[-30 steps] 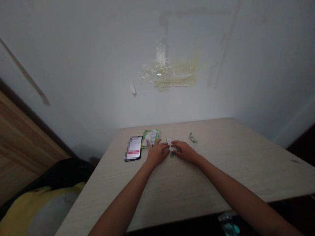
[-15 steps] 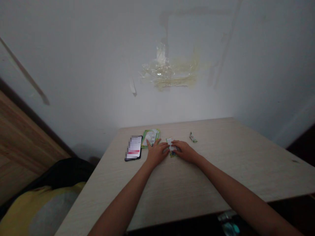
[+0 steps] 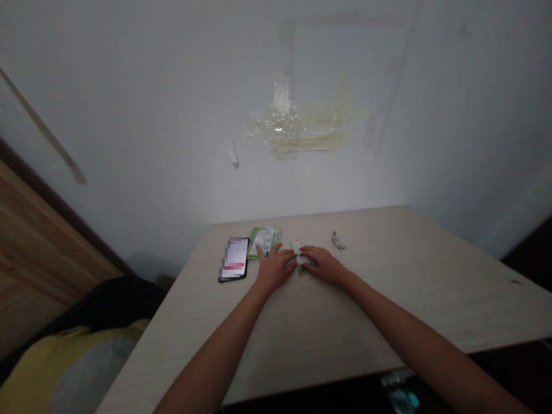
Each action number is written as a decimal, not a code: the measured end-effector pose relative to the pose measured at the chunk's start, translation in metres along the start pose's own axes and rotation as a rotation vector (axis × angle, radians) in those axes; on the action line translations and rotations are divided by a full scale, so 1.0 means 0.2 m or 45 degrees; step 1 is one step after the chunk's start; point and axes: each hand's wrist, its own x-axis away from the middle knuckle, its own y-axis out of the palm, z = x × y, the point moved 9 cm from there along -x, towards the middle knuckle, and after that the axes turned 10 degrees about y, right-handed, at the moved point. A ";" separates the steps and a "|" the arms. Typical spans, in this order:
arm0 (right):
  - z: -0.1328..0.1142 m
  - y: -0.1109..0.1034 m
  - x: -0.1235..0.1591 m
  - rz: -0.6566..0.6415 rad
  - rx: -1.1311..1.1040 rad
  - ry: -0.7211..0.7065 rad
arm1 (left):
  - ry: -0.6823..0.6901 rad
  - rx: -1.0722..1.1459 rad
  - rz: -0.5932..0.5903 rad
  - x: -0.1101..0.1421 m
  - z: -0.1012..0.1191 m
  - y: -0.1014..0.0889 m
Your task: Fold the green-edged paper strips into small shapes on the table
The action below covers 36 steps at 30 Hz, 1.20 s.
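A small green-and-white packet [image 3: 298, 247] lies flat on the table between my hands, its middle partly hidden by my fingers. My left hand [image 3: 275, 267] rests palm down with its fingers spread, the inner fingertips at the packet's left edge. From the other side, my right hand [image 3: 322, 264] lays its stretched fingers over the packet's right part. Neither hand is wrapped around anything. Just beyond my left fingers is a flat green-and-white package [image 3: 264, 238], or a small pile of them.
A phone [image 3: 235, 260] with a lit screen lies left of the green package. A crumpled green-and-white wrapper [image 3: 338, 240] sits farther right on the pale wooden table [image 3: 409, 270]. The wall [image 3: 172, 115] rises behind the table. Yellow-and-grey fabric [image 3: 81, 362] is at lower left.
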 end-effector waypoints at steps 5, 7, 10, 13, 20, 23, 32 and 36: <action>-0.01 0.00 0.00 -0.002 0.026 0.002 | -0.006 -0.005 0.003 0.00 0.00 0.00; -0.01 0.00 0.00 0.003 0.024 -0.008 | -0.002 -0.014 0.001 0.00 0.00 -0.01; -0.01 0.00 0.00 0.022 0.013 -0.022 | -0.012 -0.025 -0.026 0.00 0.00 -0.01; -0.01 -0.01 0.00 0.025 0.009 -0.025 | -0.026 -0.027 -0.036 0.00 0.00 -0.01; 0.00 0.01 0.00 0.001 0.036 -0.019 | -0.009 0.008 0.014 0.00 0.00 0.00; 0.01 0.01 0.00 -0.006 0.038 -0.018 | 0.004 0.030 0.021 0.00 0.00 0.00; -0.02 -0.01 0.00 -0.002 0.042 -0.009 | 0.006 0.019 0.004 0.00 0.00 0.00; -0.01 0.00 0.00 0.005 0.028 -0.003 | 0.012 0.010 0.001 0.00 0.00 0.00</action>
